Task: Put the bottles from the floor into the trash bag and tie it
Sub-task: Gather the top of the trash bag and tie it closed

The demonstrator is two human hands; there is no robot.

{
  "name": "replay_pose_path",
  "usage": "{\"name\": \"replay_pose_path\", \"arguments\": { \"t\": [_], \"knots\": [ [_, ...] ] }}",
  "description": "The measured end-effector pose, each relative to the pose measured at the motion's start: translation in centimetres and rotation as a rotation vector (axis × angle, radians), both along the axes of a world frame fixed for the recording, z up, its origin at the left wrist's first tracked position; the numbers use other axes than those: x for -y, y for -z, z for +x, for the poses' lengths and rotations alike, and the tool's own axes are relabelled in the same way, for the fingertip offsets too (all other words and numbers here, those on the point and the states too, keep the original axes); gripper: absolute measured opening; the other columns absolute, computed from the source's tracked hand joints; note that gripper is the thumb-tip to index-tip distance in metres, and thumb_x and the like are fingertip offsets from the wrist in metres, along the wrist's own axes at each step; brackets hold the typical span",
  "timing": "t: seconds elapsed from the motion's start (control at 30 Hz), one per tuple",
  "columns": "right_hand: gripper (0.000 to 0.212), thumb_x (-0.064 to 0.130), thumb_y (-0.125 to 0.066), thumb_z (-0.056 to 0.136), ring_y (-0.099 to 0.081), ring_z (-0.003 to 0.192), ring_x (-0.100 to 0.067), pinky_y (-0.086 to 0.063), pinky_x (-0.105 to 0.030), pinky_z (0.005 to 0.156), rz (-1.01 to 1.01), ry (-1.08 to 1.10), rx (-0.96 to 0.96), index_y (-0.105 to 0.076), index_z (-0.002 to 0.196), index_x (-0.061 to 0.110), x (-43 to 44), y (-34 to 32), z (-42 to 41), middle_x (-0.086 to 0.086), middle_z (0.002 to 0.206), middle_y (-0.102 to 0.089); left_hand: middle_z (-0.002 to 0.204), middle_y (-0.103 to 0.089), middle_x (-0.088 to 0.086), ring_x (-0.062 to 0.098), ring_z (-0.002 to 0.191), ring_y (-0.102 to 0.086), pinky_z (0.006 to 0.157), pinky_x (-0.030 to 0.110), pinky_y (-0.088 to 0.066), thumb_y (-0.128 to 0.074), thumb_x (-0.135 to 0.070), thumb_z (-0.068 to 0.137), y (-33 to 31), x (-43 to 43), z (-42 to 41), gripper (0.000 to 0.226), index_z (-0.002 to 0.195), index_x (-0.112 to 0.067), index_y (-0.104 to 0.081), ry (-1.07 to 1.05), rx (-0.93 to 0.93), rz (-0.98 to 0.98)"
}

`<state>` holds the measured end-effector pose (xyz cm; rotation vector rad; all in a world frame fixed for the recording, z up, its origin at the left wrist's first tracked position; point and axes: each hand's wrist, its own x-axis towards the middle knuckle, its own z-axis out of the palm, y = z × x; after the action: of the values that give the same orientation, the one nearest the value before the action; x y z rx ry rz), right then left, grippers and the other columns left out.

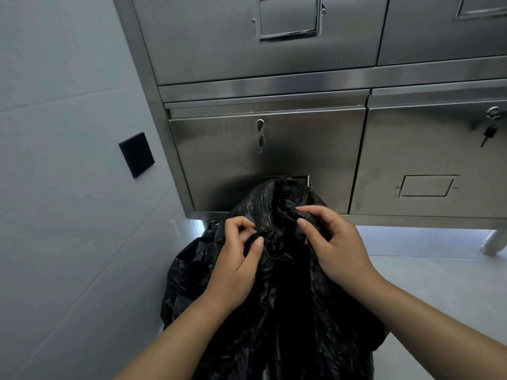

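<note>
Dim, cool light; soft glare on steel cabinet (274, 160); wide-angle bending at edges

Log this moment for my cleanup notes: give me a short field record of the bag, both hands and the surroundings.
bag: black trash bag, upright on the floor, top gathered, no finished knot visible
left hand: pinching a fold of the bag's top
right hand: gripping the bunched plastic beside it
bottles: none visible on the floor
behind bag: stainless steel cabinet, keys hanging in two locks
left side: tiled wall with a black wall plate
</note>
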<state>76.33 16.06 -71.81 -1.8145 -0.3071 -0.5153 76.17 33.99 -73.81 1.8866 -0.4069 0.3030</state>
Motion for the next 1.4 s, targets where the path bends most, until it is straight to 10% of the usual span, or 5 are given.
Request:
{"name": "replay_pose_path", "arguments": {
  "t": [0.3, 0.53, 0.77, 1.03, 1.4],
  "knots": [
    [0.017, 0.023, -0.063, 0.086, -0.062, 0.096, 0.003, -0.046, -0.013, 0.083, 0.008, -0.043, 0.017, -0.065, 0.098, 0.035, -1.5, 0.2, 0.1, 0.021, 0.096, -0.068, 0.113, -0.062, 0.003, 0.017, 0.107, -0.061, 0.098, 0.039, -0.047, -0.049, -0.027, 0.088, -2.1, 0.7, -0.3, 0.036, 0.121, -0.030, -0.036, 0.109, -0.044, -0.195],
    [0.022, 0.019, -0.064, 0.085, -0.060, 0.092, 0.008, -0.040, -0.005, 0.079, -0.070, -0.152, -0.006, -0.063, 0.094, 0.039, -1.5, 1.2, -0.2, 0.030, 0.094, -0.066, 0.123, -0.053, -0.009, 0.000, 0.104, -0.056, 0.093, 0.015, -0.042, -0.047, -0.030, 0.088, -1.2, 1.0, -0.5, 0.058, 0.141, -0.034, -0.022, 0.109, -0.068, -0.085],
    [0.026, 0.022, -0.068, 0.081, -0.061, 0.092, 0.005, -0.044, -0.012, 0.083, -0.187, -0.253, -0.088, -0.057, 0.099, 0.038, -0.7, 1.6, -0.1, 0.020, 0.095, -0.067, 0.099, -0.071, -0.011, 0.001, 0.097, -0.064, 0.092, 0.029, -0.050, -0.061, -0.015, 0.087, -0.8, 0.8, 0.2, 0.018, 0.101, -0.023, -0.069, -0.043, 0.001, 0.021],
    [0.052, 0.022, -0.071, 0.074, -0.061, 0.089, 0.003, -0.046, -0.015, 0.079, -0.419, -0.232, 0.002, -0.049, 0.115, 0.045, 0.6, 1.6, 0.2, 0.019, 0.093, -0.065, 0.079, -0.075, -0.009, 0.010, 0.077, -0.070, 0.080, 0.038, -0.056, -0.075, -0.036, 0.074, -0.5, -0.1, 1.3, 0.011, 0.084, -0.033, -0.074, -0.053, -0.178, 0.118],
    [0.028, 0.010, -0.070, 0.079, -0.061, 0.085, -0.002, -0.047, -0.016, 0.077, -0.477, -0.252, 0.143, -0.071, 0.103, 0.024, 0.8, 2.5, 0.1, 0.007, 0.090, -0.065, 0.074, -0.073, 0.000, 0.005, 0.064, -0.061, 0.070, 0.035, -0.052, -0.072, -0.045, 0.074, -0.4, -0.7, 1.2, 0.012, 0.076, -0.033, -0.073, 0.123, -0.275, 0.303]
  ]
}}
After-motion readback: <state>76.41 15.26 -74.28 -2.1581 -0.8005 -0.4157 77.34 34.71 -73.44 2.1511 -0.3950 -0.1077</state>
